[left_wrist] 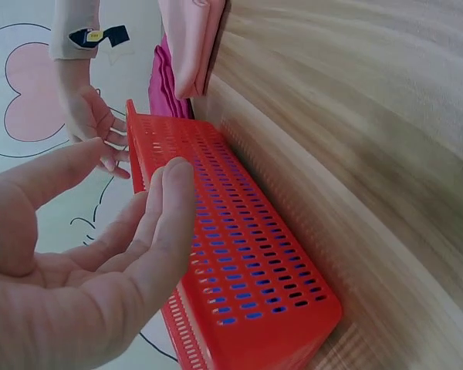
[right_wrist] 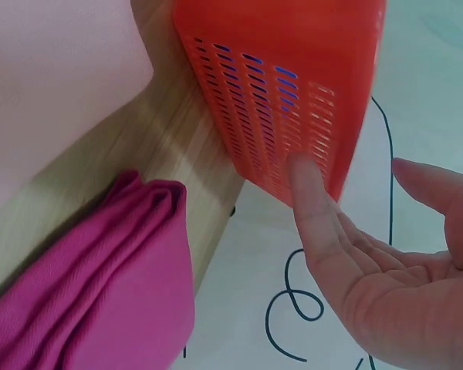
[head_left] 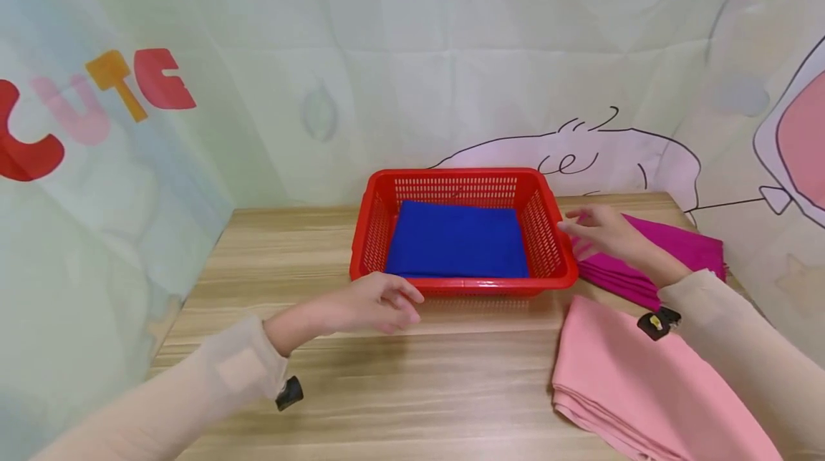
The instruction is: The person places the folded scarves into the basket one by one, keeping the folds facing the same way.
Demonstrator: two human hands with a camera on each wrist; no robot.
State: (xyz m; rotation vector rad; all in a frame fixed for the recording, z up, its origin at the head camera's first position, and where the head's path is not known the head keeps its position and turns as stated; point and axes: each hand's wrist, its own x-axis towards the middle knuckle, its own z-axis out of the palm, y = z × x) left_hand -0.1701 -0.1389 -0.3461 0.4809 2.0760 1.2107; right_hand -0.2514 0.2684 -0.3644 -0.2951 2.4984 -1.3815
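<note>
A red plastic basket (head_left: 460, 283) with slotted walls stands on the wooden table, and a folded blue cloth (head_left: 457, 239) lies inside it. My left hand (head_left: 367, 303) hovers at the basket's front left, fingers loosely bent and holding nothing. In the left wrist view that hand (left_wrist: 100, 254) is in front of the slotted wall. By the basket's right rim is my right hand (head_left: 602, 232), above a folded magenta cloth (head_left: 683, 243). The right wrist view shows its fingers (right_wrist: 312, 208) extended beside the basket wall; whether they touch it I cannot tell.
A folded pink cloth (head_left: 638, 382) lies at the front right, partly under my right forearm. Behind the wooden table (head_left: 290, 246) hangs a printed fabric backdrop (head_left: 290, 89) with letters and drawings, close to the table's back edge.
</note>
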